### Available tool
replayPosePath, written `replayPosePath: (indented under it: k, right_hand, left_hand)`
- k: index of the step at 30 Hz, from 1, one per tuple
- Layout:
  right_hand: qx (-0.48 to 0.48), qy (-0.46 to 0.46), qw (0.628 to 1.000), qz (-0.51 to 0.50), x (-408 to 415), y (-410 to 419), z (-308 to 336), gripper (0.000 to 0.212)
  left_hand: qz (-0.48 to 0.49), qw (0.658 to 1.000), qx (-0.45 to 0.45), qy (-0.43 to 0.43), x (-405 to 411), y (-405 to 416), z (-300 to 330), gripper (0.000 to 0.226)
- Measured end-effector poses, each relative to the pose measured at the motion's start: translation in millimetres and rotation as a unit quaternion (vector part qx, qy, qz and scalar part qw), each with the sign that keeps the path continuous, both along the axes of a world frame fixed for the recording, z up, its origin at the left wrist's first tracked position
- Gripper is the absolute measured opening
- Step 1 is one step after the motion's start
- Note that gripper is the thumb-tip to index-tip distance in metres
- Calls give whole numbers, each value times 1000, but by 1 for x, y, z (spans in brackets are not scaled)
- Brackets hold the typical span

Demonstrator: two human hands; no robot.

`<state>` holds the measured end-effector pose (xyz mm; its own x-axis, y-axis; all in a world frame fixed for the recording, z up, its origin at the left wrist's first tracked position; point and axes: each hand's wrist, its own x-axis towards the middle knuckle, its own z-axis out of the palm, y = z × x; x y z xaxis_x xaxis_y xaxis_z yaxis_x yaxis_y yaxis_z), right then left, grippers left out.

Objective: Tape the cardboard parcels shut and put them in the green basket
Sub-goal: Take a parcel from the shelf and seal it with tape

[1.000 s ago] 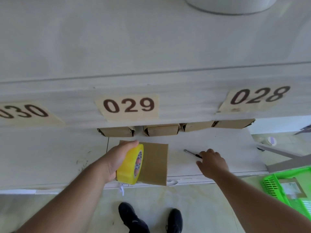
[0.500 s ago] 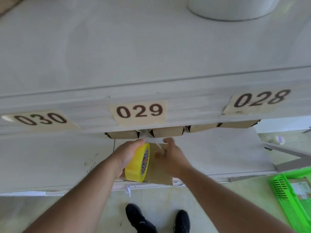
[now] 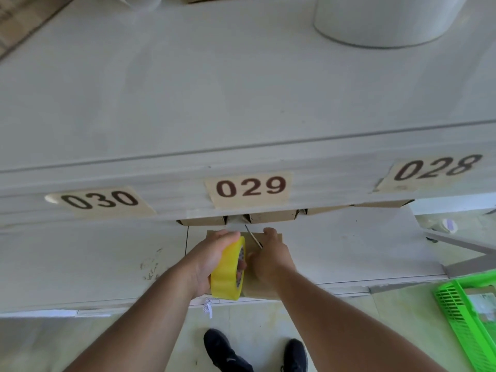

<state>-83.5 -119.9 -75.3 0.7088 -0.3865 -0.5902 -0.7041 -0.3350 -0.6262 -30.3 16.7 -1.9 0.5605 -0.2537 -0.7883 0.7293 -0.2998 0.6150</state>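
Cardboard parcel (image 3: 268, 284) lies flat at the desk's (image 3: 349, 251) near edge, directly under both hands, long axis running away from the person. Left hand (image 3: 212, 260) grips the yellow tape roll (image 3: 226, 275); right hand (image 3: 268, 257) pinches a thin blade (image 3: 253, 239) over it. Green basket (image 3: 461, 318) sits well right on the floor, something flat inside.

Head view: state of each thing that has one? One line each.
left hand: grips the tape roll
tape roll: on edge, held over the parcel
right hand: holds a thin blade, resting on the parcel
blade: tip pointing away from the person
parcel: flat on the table, mostly hidden; sealing cannot be told
green basket: on the floor, something already inside
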Motion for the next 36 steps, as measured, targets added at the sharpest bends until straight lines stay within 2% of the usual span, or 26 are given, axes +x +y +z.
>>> replayPosePath:
  k: [3,5,7,9,11,13,16,21,25,30,36]
  right_hand:
    - [14,-1,1000,14,0,-6,-2,72]
    - [59,-6,998,12,-2,-11,-4,72]
    - [74,-18,997,6,-2,-20,-7,59]
    - [17,-37,998,41,-3,-31,-6,36]
    - [-58,-43,992,105,-4,-42,-2,26]
    - [-89,-44,982,159,-2,-49,-1,21]
    - [-118,-41,969,214,6,-50,-1,18]
    - [-130,-37,961,239,19,-45,-1,22]
    - [-167,-20,946,278,26,-43,-2,20]
    - [-201,-24,932,301,29,-40,-6,23]
    - [-251,-51,901,349,29,-40,-3,25]
  left_hand:
    - [14,999,-30,35,2,2,-2,27]
    - [18,997,-43,56,4,2,-6,38]
    - [23,996,-52,62,6,4,-9,50]
    - [20,997,-44,54,6,7,-13,55]
    - [26,998,-37,41,5,8,-15,54]
    - [39,997,-48,34,5,10,-16,54]
    - [38,996,-61,43,5,12,-18,59]
    - [22,997,-64,46,3,15,-20,65]
    - [11,997,-65,46,5,14,-22,59]
    - [16,997,-63,46,6,11,-21,41]
    - [5,997,-57,47,7,10,-22,42]
